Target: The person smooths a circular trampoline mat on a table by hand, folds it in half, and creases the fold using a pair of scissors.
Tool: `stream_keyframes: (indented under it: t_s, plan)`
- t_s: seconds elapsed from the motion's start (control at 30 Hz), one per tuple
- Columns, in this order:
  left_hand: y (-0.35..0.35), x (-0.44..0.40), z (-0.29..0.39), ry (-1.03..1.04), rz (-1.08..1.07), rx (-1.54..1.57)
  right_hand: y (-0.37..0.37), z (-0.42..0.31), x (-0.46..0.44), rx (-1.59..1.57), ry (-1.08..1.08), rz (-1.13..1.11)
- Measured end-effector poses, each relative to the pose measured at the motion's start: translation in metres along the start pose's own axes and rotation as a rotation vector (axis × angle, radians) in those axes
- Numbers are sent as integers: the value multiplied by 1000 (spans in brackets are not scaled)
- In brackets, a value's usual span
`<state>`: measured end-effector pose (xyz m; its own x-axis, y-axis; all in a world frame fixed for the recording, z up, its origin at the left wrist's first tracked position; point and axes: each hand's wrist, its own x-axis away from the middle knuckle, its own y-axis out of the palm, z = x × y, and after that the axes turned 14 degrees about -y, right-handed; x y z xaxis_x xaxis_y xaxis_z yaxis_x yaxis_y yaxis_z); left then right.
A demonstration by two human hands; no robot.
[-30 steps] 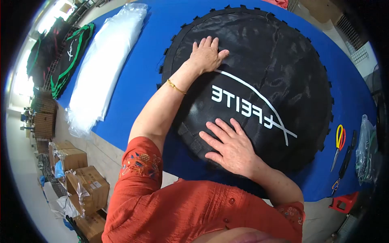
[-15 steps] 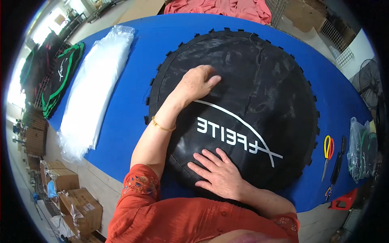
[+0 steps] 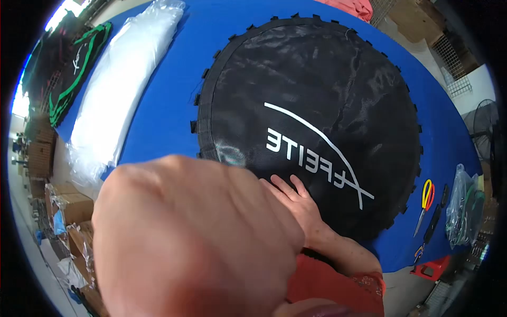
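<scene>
A round black mesh mat [image 3: 296, 74] with small tabs around its edge lies on the blue table. White lettering and a curved white stripe [image 3: 311, 127] mark it; the letters look mirrored. My right hand [image 3: 298, 203] rests flat on the mat's near edge, its visible fingers stretched out and holding nothing. Close to the camera, my left hand [image 3: 200, 232] is raised, large and blurred. Its back and knuckles face me and its fingers are hidden. It covers the near left part of the mat and part of my right hand.
Clear plastic sheeting [image 3: 124, 79] lies on the blue table [image 3: 158, 132], left of the mat. Green-edged black pieces [image 3: 79, 74] are at far left. Scissors [image 3: 424, 203], a black tool [image 3: 434, 222] and a bagged bundle [image 3: 463, 208] lie right. Cardboard boxes [image 3: 71, 206] stand lower left.
My left hand has left the mat and come up close to the camera. My right hand stays flat on the mat. The view has shifted slightly.
</scene>
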<state>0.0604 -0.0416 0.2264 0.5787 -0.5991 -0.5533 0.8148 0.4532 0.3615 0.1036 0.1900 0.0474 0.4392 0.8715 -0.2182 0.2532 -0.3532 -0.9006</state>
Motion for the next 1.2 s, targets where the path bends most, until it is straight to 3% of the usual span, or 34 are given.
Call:
stream_keyframes:
  t_s: [0.07,0.4,1.2]
  plan:
    - [-1,0,-11,110,-65,135,-3,-1,-1,-2,9,-25]
    - [-10,-10,-3,12,-189,259,-4,0,-2,-8,0,-38]
    - [-9,6,2,-110,-188,419,-2,-1,-2,30,1,-62]
